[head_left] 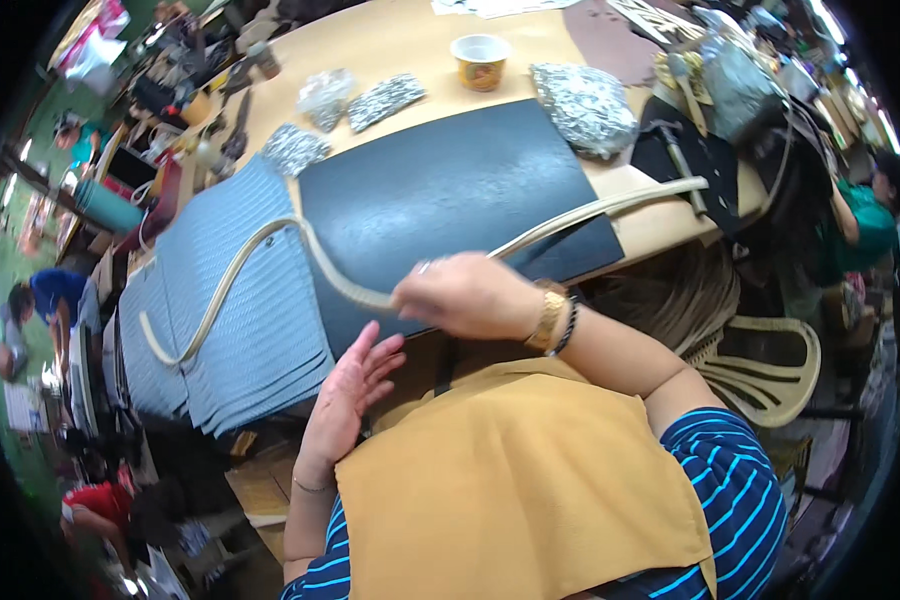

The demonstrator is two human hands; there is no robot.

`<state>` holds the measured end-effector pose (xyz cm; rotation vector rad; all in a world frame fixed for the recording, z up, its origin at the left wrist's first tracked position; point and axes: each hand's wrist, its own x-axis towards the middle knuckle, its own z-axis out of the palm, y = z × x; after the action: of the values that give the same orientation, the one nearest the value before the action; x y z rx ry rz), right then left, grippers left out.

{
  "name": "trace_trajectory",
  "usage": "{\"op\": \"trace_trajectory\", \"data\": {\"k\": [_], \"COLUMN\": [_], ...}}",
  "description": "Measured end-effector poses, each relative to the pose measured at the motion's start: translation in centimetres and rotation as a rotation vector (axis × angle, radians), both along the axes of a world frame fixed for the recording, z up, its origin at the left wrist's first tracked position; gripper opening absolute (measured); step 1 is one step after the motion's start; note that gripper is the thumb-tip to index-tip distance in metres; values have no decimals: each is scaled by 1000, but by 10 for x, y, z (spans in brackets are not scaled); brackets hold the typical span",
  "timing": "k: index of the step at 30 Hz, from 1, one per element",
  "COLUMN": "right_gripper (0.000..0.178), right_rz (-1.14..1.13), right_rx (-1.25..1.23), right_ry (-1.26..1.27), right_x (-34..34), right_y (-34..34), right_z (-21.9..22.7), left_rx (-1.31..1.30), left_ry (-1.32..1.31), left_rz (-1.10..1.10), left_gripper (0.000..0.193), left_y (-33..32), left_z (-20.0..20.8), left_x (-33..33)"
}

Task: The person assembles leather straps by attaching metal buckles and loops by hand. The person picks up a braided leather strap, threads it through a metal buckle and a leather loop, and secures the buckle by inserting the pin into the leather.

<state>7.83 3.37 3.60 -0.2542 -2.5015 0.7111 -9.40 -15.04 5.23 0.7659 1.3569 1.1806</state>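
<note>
My right hand point(470, 295), with a gold watch and a dark bracelet, grips a long beige strip point(233, 268) between its fingers above the mat's near edge. The strip curves in an S to the left, across a stack of light blue ribbed sheets point(235, 330). From behind my right hand another length of it runs right, past the edge of the dark mat point(440, 190). Just below and left of the right hand, my left hand point(345, 400) is raised with its fingers stretched out, holding nothing, near the table's front edge.
Beyond the mat stand a small cup point(481, 62) and clear bags of silvery pieces point(582, 108). A hammer point(680, 165) lies on dark material at the right. A cream slatted chair back point(760, 370) is beside my right arm. People work at other tables on both sides.
</note>
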Motion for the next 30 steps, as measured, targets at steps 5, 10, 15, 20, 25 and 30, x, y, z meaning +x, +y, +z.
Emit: {"op": "trace_trajectory", "data": {"k": [5,10,15,20,25,30], "right_gripper": [19,18,21,18,16,17], "right_rz": [23,-11,-210,-362,-456,-708], "right_rx": [-11,13,-52,-606,-703,-166], "right_ry": [81,38,-17,-55,-148,-205], "right_x": [14,47,108,166,194,246], "right_y": [-9,15,54,86,94,114], "right_z": [2,-5,-2,-13,-1,-9], "left_rx": [190,421,718,704,672,640], "left_ry": [-661,-555,-631,-441,-457,-784], "left_rz": [257,440,418,537,658,287], "left_gripper": [31,23,25,26,26,21], "left_y": [41,39,8,-16,-11,-46], "left_z": [-22,-22,-14,-33,-38,7], "left_x": [-6,-35,-130,-211,-241,-354]}}
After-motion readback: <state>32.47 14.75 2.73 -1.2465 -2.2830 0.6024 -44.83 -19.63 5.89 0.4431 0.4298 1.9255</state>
